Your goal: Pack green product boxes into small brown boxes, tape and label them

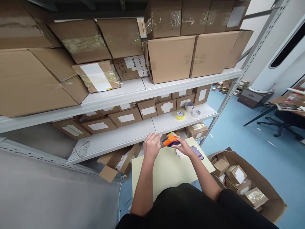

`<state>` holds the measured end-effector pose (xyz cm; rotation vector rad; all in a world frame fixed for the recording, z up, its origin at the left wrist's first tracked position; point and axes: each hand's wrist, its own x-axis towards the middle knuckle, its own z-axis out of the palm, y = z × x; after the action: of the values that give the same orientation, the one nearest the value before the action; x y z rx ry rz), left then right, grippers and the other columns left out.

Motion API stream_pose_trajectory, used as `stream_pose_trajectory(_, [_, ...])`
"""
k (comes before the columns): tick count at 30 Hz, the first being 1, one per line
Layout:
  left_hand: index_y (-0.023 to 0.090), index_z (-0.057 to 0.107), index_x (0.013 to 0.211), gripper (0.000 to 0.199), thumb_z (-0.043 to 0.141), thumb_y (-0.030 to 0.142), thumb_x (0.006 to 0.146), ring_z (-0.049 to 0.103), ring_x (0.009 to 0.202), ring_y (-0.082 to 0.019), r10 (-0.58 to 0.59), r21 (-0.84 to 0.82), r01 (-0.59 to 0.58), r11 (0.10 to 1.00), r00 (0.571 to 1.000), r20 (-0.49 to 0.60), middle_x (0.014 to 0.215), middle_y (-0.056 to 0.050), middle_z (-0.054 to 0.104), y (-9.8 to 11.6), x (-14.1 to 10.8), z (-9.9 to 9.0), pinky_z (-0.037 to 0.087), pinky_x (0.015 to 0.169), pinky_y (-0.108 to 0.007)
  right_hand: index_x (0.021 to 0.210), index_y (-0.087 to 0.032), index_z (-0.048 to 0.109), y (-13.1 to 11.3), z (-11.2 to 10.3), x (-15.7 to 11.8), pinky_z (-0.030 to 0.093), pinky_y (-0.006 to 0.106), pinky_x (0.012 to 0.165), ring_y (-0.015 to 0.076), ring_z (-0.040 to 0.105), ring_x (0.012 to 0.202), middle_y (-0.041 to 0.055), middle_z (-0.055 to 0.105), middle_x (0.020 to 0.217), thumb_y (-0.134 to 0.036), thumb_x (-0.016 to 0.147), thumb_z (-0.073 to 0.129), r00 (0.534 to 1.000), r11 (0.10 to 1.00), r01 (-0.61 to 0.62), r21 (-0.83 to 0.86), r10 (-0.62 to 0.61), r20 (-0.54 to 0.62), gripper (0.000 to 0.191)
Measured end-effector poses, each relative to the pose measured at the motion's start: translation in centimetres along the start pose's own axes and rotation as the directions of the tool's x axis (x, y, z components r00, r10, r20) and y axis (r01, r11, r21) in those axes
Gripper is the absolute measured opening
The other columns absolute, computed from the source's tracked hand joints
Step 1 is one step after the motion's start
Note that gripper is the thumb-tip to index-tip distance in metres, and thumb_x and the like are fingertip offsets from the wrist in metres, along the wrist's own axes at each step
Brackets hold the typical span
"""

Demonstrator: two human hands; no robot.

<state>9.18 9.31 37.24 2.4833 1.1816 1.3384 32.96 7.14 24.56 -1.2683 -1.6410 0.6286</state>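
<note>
My right hand (184, 147) is closed round an orange and dark-blue tape dispenser (170, 139) with a yellowish roll in it. Just left of the dispenser's front end, my left hand (152, 146) has its fingers pinched together; whatever is between them is too small to make out. Both hands are above a pale yellow board (170, 173). On the board, by my right wrist, lie a flat purple-screened thing like a phone (197, 153) and a white paper (180, 154), partly hidden by my hand and forearm.
A metal shelf (128, 135) ahead carries labelled boxes, a yellow tape roll (179, 115), white tape rolls (195, 113) and eyeglasses (83, 149). An open carton (277, 203) of small boxes stands at right, another open box (108, 173) at left under the shelf. A desk (283, 103) is far right.
</note>
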Motion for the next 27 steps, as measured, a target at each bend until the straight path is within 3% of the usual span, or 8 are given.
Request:
stream_pose_trajectory(2, [0.027, 0.079, 0.105, 0.027, 0.053, 0.031, 0.104, 0.071, 0.099, -0.026, -0.033, -0.011, 0.033, 0.999, 0.998, -0.052, 0.105, -0.009, 0.079, 0.5, 0.0, 1.2, 0.056, 0.091, -0.039, 0.114, -0.022, 0.072, 0.8, -0.3, 0.5, 0.051, 0.045, 0.098, 0.0314, 0.067, 0.106, 0.0122, 0.075, 0.115, -0.054, 0.088, 0.076, 1.0, 1.0, -0.005, 0.001, 0.005, -0.003, 0.041])
stream_pose_trajectory(4, [0.026, 0.074, 0.124, 0.03, 0.06, 0.038, 0.1, 0.069, 0.114, -0.03, -0.112, -0.025, 0.11, 0.994, 0.984, -0.135, 0.136, -0.013, 0.069, 0.8, -0.1, 2.1, 0.057, 0.095, -0.042, 0.117, -0.022, 0.07, 1.8, -0.7, 1.0, 0.049, 0.047, 0.101, 0.0332, 0.066, 0.112, 0.0136, 0.074, 0.121, -0.052, 0.089, 0.075, 0.999, 1.0, -0.023, -0.016, 0.023, -0.033, 0.041])
stream_pose_trajectory(6, [0.024, 0.055, 0.149, 0.059, 0.067, 0.045, 0.096, 0.063, 0.127, -0.034, -0.213, -0.047, 0.208, 0.977, 0.956, -0.203, 0.165, -0.017, 0.041, 1.0, -0.1, 2.5, 0.059, 0.095, -0.044, 0.115, -0.021, 0.07, 2.9, -1.0, 1.6, 0.05, 0.047, 0.1, 0.0335, 0.066, 0.109, 0.0139, 0.074, 0.118, -0.05, 0.089, 0.073, 0.996, 0.997, -0.065, -0.044, 0.062, -0.058, 0.039])
stream_pose_trajectory(9, [0.028, 0.028, 0.165, 0.084, 0.066, 0.051, 0.095, 0.064, 0.127, -0.033, -0.31, -0.093, 0.298, 0.95, 0.936, -0.169, 0.175, -0.016, 0.016, 0.8, 0.0, 2.7, 0.061, 0.09, -0.042, 0.114, -0.021, 0.069, 4.6, -1.7, 3.2, 0.052, 0.046, 0.095, 0.0315, 0.067, 0.101, 0.0116, 0.074, 0.108, -0.046, 0.092, 0.066, 0.99, 0.987, -0.125, -0.099, 0.117, -0.077, 0.033])
stream_pose_trajectory(14, [0.034, 0.045, 0.158, 0.062, 0.06, 0.046, 0.099, 0.073, 0.106, -0.026, -0.349, -0.146, 0.339, 0.93, 0.936, -0.052, 0.166, -0.012, 0.041, 0.5, -1.0, 3.8, 0.063, 0.085, -0.038, 0.129, -0.018, 0.064, 6.8, -2.4, 8.8, 0.046, 0.046, 0.107, 0.0329, 0.06, 0.121, 0.015, 0.068, 0.13, -0.028, 0.088, 0.059, 0.994, 0.959, -0.096, -0.267, 0.079, -0.074, 0.043])
stream_pose_trajectory(20, [0.037, 0.052, 0.154, 0.057, 0.061, 0.041, 0.098, 0.074, 0.097, -0.025, -0.43, -0.118, 0.421, 0.899, 0.901, -0.056, 0.165, -0.011, 0.042, 0.6, -3.0, 4.0, 0.065, 0.079, -0.04, 0.14, -0.009, 0.057, 7.4, -1.4, 16.4, 0.039, 0.043, 0.111, 0.0333, 0.057, 0.128, 0.0206, 0.065, 0.138, -0.023, 0.093, 0.057, 0.995, 0.894, 0.018, -0.448, 0.027, 0.094, 0.049])
stream_pose_trajectory(24, [0.037, 0.052, 0.153, 0.055, 0.059, 0.04, 0.099, 0.074, 0.097, -0.024, -0.493, -0.076, 0.488, 0.87, 0.866, -0.084, 0.167, -0.011, 0.039, 1.0, -4.4, 3.1, 0.065, 0.079, -0.038, 0.135, -0.007, 0.063, 7.9, -0.1, 18.4, 0.036, 0.043, 0.111, 0.0348, 0.058, 0.124, 0.0235, 0.069, 0.13, -0.015, 0.093, 0.056, 0.977, 0.826, 0.018, -0.563, 0.104, 0.184, 0.043])
stream_pose_trajectory(27, [0.036, 0.053, 0.152, 0.053, 0.057, 0.04, 0.099, 0.074, 0.097, -0.023, -0.532, -0.042, 0.531, 0.847, 0.84, -0.106, 0.166, -0.012, 0.041, 1.4, -6.0, 2.8, 0.065, 0.077, -0.037, 0.139, -0.008, 0.061, 8.7, 1.0, 18.4, 0.028, 0.046, 0.118, 0.0348, 0.053, 0.129, 0.0231, 0.068, 0.133, -0.013, 0.093, 0.053, 0.983, 0.82, 0.039, -0.571, 0.072, 0.171, 0.047])
